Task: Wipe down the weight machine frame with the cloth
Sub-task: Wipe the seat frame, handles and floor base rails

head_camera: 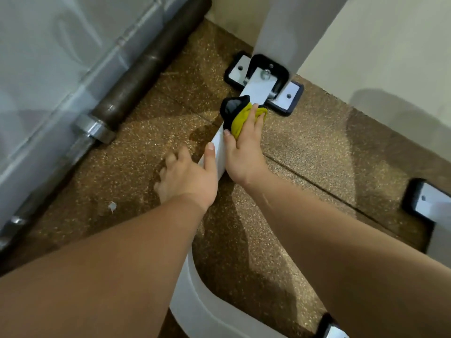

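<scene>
Across the floor: brown speckled rubber matting fills the ground, with a straight seam between tiles running off to the right.
Wall: a plain cream wall closes the far right side, meeting the matting at its base.
Left side: a pale grey ribbed panel leans along the left edge; a dark cylindrical metal bar with a shiny steel collar lies on the matting just beside it.
Upright: a wide white metal post stands at the top, set into a black bracket.
Frame bar: a low white metal frame bar runs from that bracket towards the person and curves away at the bottom of the view.
Foot plates: a white bolted foot plate with black edging sits flat under the post; a second like it is at the right edge.
Left hand: the left hand is spread wide and holds nothing, its thumb lying on the frame bar, its fingers blurred near the matting.
Right hand: the right hand grips the cloth, fingers draped over it and thumb at its near edge, pressing it on the frame bar.
Cloth: a bunched yellow and black cloth lies on the frame bar, just short of the bracket.
Scrap: a small white scrap lies on the matting, left of the arms.
</scene>
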